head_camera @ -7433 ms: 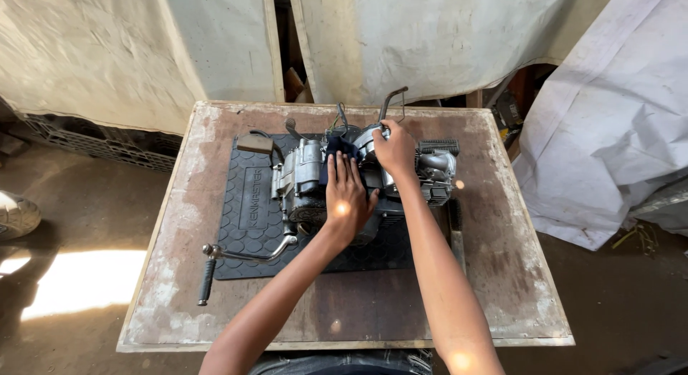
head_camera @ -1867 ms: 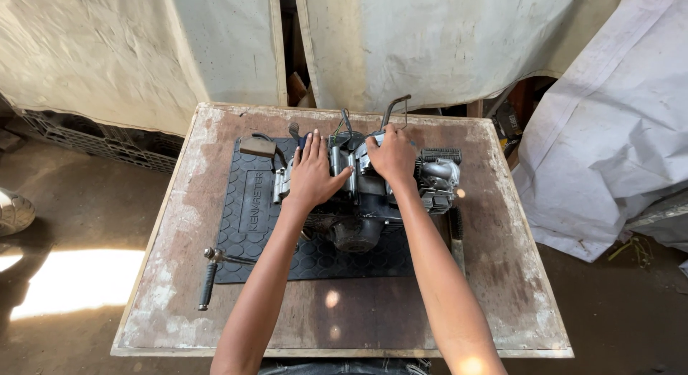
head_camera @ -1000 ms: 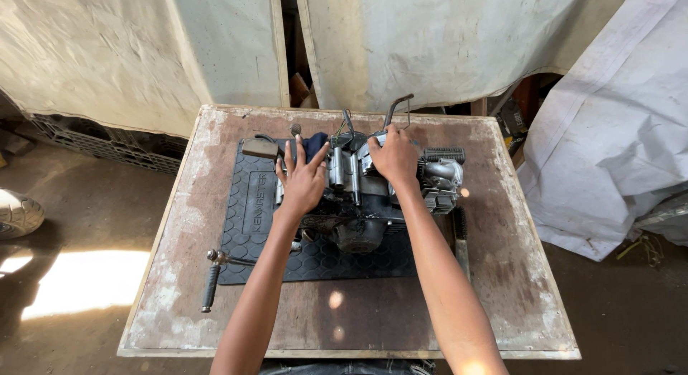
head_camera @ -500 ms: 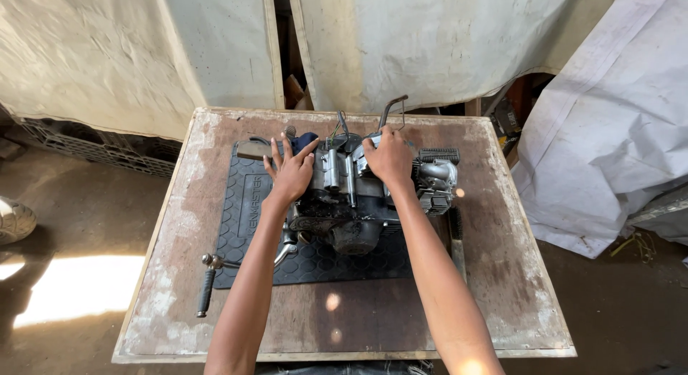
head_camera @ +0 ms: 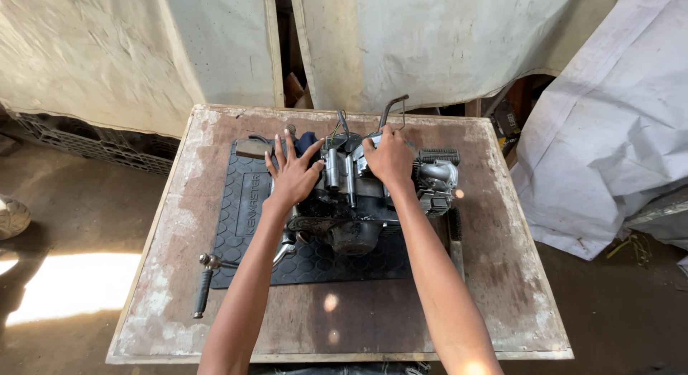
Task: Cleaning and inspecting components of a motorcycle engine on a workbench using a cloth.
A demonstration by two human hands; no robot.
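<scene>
Head view. Both forearms reach from the near edge toward the far side of the worn wooden table (head_camera: 502,275). The left hand (head_camera: 290,173) lies flat with fingers spread against the left flank of the motorcycle engine (head_camera: 358,196), pressing rather than gripping. The right hand (head_camera: 390,158) is curled over the engine's far top, grasping the casing near the base of a bent metal lever (head_camera: 390,108) that rises toward the far side.

Compared with half a second before, the left hand has slid slightly rightward and nearer, and the engine is tilted a little more toward the right; the right hand keeps its hold.

The engine sits near the table's centre on a black rubber mat (head_camera: 244,203), its long axis running left to right, the finned cylinder (head_camera: 438,176) pointing right. A kick-start arm (head_camera: 204,289) extends from under it to the near left, ending off the mat.
</scene>
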